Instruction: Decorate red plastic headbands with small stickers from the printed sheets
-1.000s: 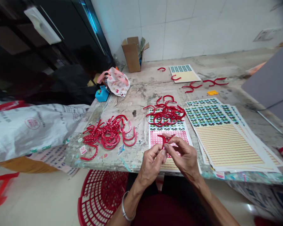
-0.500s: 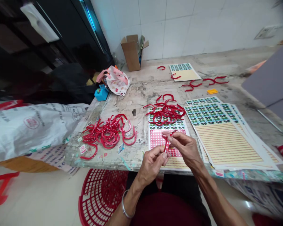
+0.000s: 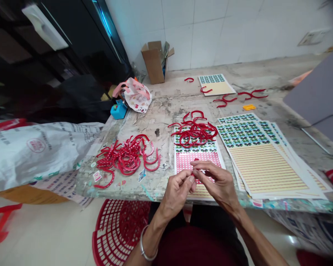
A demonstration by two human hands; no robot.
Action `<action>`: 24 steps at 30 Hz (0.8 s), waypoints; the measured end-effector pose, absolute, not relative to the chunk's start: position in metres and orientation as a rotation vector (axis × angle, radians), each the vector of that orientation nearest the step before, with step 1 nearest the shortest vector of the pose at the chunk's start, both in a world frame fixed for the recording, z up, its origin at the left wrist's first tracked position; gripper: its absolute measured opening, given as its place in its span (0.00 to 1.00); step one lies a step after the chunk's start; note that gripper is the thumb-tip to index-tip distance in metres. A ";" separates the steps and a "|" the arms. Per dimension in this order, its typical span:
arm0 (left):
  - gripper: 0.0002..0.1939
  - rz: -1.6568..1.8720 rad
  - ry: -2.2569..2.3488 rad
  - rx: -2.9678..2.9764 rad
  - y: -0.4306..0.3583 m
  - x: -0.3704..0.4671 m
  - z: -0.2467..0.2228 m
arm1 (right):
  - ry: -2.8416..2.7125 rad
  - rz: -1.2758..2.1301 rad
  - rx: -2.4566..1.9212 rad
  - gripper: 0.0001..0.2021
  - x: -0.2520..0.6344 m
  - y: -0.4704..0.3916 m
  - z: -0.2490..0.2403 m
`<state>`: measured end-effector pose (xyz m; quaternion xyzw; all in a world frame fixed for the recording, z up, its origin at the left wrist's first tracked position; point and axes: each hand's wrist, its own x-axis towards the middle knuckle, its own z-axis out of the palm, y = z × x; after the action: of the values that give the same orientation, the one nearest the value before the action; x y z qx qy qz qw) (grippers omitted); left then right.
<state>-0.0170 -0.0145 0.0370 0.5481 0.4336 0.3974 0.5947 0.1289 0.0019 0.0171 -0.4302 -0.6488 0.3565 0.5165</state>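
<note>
My left hand (image 3: 178, 190) and my right hand (image 3: 218, 181) meet over a printed sticker sheet (image 3: 180, 161) near the table's front edge. Both are closed on one small red band (image 3: 196, 160), mostly covered by the fingers. A pile of plain red curved bands (image 3: 195, 131) lies on the upper part of that sheet. To the left is a heap of red bands with white dots (image 3: 127, 155). More sticker sheets (image 3: 263, 162), striped yellow below and green-blue above, are fanned out on the right.
At the back are a cardboard box (image 3: 153, 63), a patterned bag (image 3: 138, 96), a blue container (image 3: 118, 110), another sheet (image 3: 218, 88) and a yellow piece (image 3: 249, 107). A red basket (image 3: 108, 229) stands below the front edge.
My right hand has moved down and left, closer to my left hand. The red band, earlier upright and visible between the hands, is now mostly hidden by fingers.
</note>
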 end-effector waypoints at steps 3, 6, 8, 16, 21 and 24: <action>0.12 0.961 1.037 1.273 -0.020 -0.016 0.032 | -1.510 0.936 -1.050 0.12 0.130 0.002 0.014; 0.11 0.989 1.054 1.258 -0.025 -0.016 0.027 | -1.402 1.104 -1.079 0.19 0.131 0.003 0.013; 0.11 1.004 1.062 1.238 -0.027 -0.016 0.023 | -1.342 1.190 -1.083 0.24 0.131 0.005 0.013; 0.10 1.028 1.208 1.401 -0.031 -0.017 0.017 | -1.191 1.476 -0.970 0.27 0.128 0.005 0.013; 0.09 1.048 1.169 1.362 -0.030 -0.017 0.018 | -1.199 1.402 -0.995 0.28 0.126 0.003 0.015; 0.10 1.073 1.099 1.249 -0.028 -0.017 0.016 | -1.223 1.284 -1.058 0.18 0.130 0.006 0.017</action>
<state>-0.0170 -0.0283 0.0164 0.5276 0.4640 0.4530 0.5488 0.1299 0.0059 0.0168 -0.4398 -0.5085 0.5340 0.5127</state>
